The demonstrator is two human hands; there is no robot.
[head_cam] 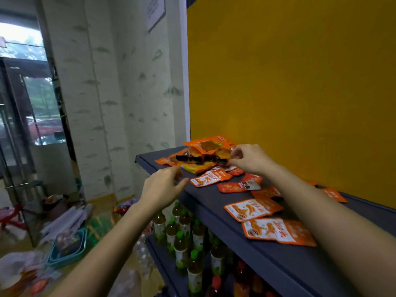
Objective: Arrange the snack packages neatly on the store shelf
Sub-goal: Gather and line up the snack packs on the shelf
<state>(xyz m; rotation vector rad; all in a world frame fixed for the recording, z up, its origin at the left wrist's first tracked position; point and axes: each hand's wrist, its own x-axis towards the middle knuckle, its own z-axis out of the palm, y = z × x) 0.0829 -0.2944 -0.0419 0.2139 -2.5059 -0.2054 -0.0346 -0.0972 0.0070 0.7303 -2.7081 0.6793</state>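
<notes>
A dark grey shelf top [252, 256] carries several orange snack packages. A loose heap of packages [203, 155] lies at its far left end. Flat orange-and-white packets [252, 209] trail toward me along the shelf, the nearest one [278, 231] by my right forearm. My left hand [162, 187] hovers at the shelf's front edge with fingers loosely curled and nothing in it, close to one small packet [211, 179]. My right hand [248, 159] reaches to the right side of the heap, its fingertips curled at a packet's edge; the grip itself is unclear.
A yellow wall [300, 82] backs the shelf. Green-capped tea bottles [184, 232] fill the lower shelf. On the floor to the left lie a teal basket [68, 247], bags and clutter. A glass door [25, 103] stands at far left.
</notes>
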